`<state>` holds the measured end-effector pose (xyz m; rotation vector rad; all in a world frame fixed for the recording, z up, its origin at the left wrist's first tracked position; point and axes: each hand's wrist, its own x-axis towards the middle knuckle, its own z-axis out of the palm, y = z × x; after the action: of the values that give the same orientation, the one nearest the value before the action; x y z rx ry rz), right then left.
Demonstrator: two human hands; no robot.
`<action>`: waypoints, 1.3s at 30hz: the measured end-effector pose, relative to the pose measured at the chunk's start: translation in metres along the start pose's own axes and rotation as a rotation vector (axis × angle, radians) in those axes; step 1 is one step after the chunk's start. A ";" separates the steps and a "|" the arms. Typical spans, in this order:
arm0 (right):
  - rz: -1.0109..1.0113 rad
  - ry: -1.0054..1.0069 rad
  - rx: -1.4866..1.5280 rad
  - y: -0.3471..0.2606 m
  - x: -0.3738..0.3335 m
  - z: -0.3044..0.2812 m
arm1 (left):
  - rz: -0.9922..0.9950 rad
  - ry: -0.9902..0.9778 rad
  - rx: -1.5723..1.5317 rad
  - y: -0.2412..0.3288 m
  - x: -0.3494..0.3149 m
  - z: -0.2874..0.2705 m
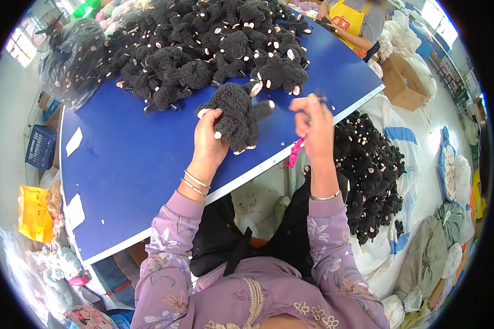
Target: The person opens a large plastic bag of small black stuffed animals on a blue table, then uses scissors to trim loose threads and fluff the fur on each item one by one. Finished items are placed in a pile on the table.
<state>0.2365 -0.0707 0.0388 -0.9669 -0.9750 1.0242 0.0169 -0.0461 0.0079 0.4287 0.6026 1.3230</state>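
My left hand (209, 137) is closed on a black, curly plush toy (233, 112) with pale pink ears and paws, held just above the near edge of the blue table. To its right, apart from the toy, my right hand (316, 126) is raised with its fingers curled round a small dark-tipped thing. A bright pink strip (295, 153) hangs below that palm. Motion blurs the fingertips, so the kind of thing held there does not show. Beyond both hands lies a big heap of similar black plush toys (186, 68).
The blue table (142, 159) has a white edge. More black toys lie in a pile (370, 181) on white sheeting at my right. A stuffed clear bag (74, 63) stands far left, near a blue crate (40, 147). Across the table is a person in a yellow apron (347, 23), near a cardboard box (403, 82).
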 end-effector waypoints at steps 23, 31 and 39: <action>0.076 0.000 0.150 0.033 -0.006 0.047 | 0.070 -0.147 0.269 -0.010 -0.023 0.026; 0.075 -0.049 0.049 0.019 -0.010 0.041 | 0.244 -0.081 0.026 0.004 -0.007 0.014; -0.164 -0.159 -0.430 0.027 -0.032 0.065 | 0.247 -0.043 0.098 -0.003 -0.006 0.016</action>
<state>0.1618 -0.0844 0.0243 -1.1445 -1.4205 0.7753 0.0283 -0.0517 0.0199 0.6258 0.5940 1.5189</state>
